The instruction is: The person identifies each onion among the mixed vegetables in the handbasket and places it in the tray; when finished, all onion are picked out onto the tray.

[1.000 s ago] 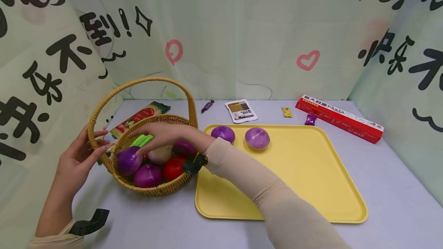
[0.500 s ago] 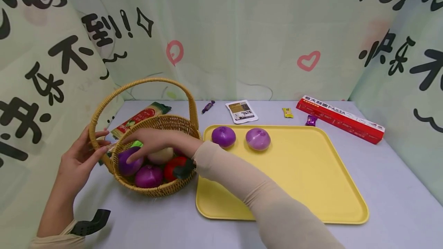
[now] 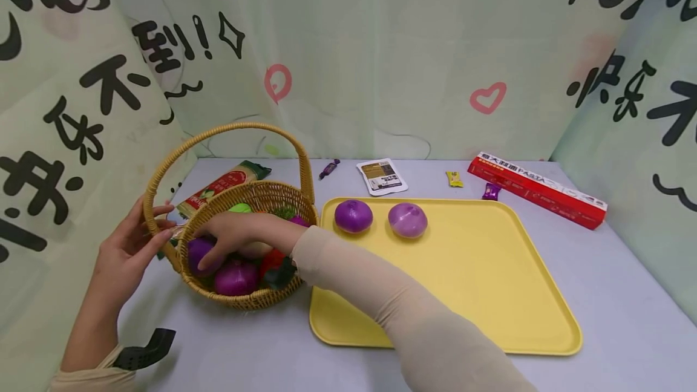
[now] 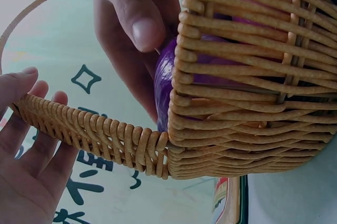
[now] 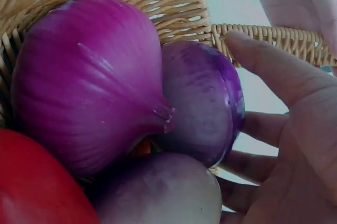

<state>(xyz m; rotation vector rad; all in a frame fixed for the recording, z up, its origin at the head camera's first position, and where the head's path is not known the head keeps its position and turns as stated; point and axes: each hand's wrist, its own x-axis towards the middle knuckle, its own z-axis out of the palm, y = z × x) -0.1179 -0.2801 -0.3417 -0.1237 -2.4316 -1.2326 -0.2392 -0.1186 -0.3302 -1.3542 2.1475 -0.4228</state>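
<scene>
A wicker basket (image 3: 246,302) stands at the left of the table, filled with vegetables. My left hand (image 3: 121,262) holds its arched handle (image 4: 100,132) low on the left side, fingers and thumb around it. Reaching into the basket, my right hand (image 3: 236,235) has its thumb and fingers curled round a dark purple onion (image 5: 202,100) by the left rim. A brighter purple onion (image 5: 89,82) lies beside it, near a red tomato (image 5: 34,182) and a pale purple-white vegetable (image 5: 163,195). The right hand partly covers the contents in the head view.
A yellow tray (image 3: 463,277) right of the basket bears two purple onions (image 3: 354,216). Behind lie a white packet (image 3: 382,176), small wrapped candies (image 3: 329,169) and a long red pasta box (image 3: 536,189). A red-and-green package (image 3: 218,188) lies behind the basket.
My right hand has moved left and deeper into the basket, its fingers coming round the dark purple onion. The left hand keeps its hold on the handle.
</scene>
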